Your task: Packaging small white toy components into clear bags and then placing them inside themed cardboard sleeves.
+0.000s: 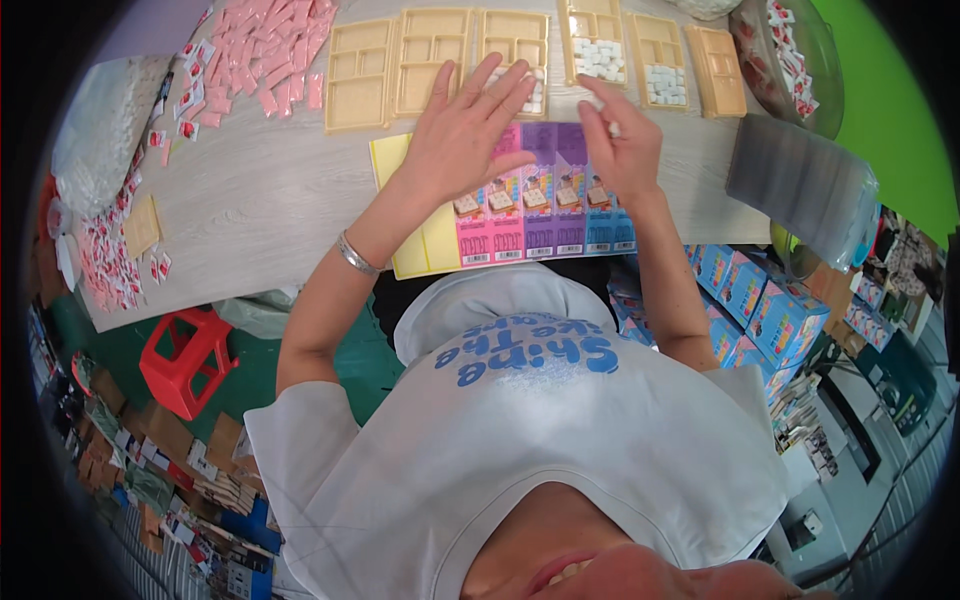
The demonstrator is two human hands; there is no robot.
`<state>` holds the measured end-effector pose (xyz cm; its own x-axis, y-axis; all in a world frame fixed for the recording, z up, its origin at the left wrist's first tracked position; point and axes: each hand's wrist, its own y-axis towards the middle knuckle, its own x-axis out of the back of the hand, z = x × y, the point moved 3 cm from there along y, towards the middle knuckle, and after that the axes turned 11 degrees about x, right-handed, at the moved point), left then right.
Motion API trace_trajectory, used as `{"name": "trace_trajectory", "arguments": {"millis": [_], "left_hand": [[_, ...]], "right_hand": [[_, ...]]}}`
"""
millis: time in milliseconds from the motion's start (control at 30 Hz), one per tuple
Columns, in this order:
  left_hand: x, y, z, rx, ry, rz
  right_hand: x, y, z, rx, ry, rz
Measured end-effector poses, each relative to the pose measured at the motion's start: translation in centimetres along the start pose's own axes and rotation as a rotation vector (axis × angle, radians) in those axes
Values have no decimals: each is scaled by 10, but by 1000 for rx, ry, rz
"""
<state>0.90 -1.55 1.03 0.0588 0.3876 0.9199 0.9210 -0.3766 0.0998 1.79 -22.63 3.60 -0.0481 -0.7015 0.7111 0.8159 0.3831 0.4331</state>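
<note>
- Watching remotely, I see the splayed left hand partly blocking the third cream plastic tray from the left.
- Small white blocks in the fourth cream plastic tray, its long axis toward the pale desk's far edge, lie just beyond the curled right hand; its grip I can't make out.
- Multicoloured printed sheets overlap the near edge.

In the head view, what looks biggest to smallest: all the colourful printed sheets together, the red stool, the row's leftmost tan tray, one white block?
1. Colourful printed sheets together: largest.
2. Red stool and leftmost tan tray: too close to rank; their distances from the camera differ.
3. White block: smallest by far.
</note>
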Motion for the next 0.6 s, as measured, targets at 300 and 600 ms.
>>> {"name": "trace_trajectory", "arguments": {"millis": [300,600], "left_hand": [[-18,-7,-21,162,19,5],[41,-59,48,574,-33,-197]], "right_hand": [[114,156,-131,-71,-298,-388],[32,278,-287,-231,-1021,868]]}}
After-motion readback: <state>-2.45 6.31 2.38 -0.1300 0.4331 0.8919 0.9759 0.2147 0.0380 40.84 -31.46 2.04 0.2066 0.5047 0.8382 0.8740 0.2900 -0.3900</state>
